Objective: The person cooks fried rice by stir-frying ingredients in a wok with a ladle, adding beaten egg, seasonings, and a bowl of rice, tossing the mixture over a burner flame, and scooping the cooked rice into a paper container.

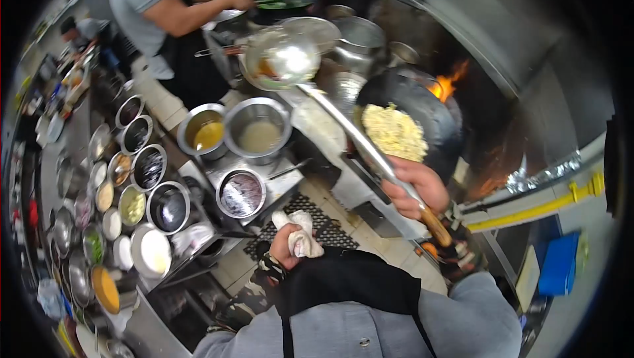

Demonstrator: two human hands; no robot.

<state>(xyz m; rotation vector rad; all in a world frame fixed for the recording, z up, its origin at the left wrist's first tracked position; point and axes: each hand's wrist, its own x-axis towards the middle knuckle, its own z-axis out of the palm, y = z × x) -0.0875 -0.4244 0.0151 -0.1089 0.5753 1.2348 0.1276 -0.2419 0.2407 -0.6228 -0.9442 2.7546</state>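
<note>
My right hand (pixel 419 186) is wrapped around the long handle of a metal ladle (pixel 284 61), near its wooden end. The ladle's round bowl is up and to the left, with small brownish-orange bits inside. Beside the handle, a dark wok (pixel 436 143) sits over the burner, holding a heap of pale yellow chopped food (pixel 393 130). Flames (pixel 449 84) rise at the wok's far rim. In front of my apron, my left hand (pixel 282 244) is closed on a bunched whitish cloth (pixel 304 234), apart from the wok.
A co-worker (pixel 178 11) stands at the upper left beside a wok of greens (pixel 284 2). Metal pots of yellow liquid (pixel 208 135) and cloudy liquid (pixel 259 137) stand left of the stove. Several ingredient bowls line the left counter. A yellow pipe (pixel 538 206) runs at the right.
</note>
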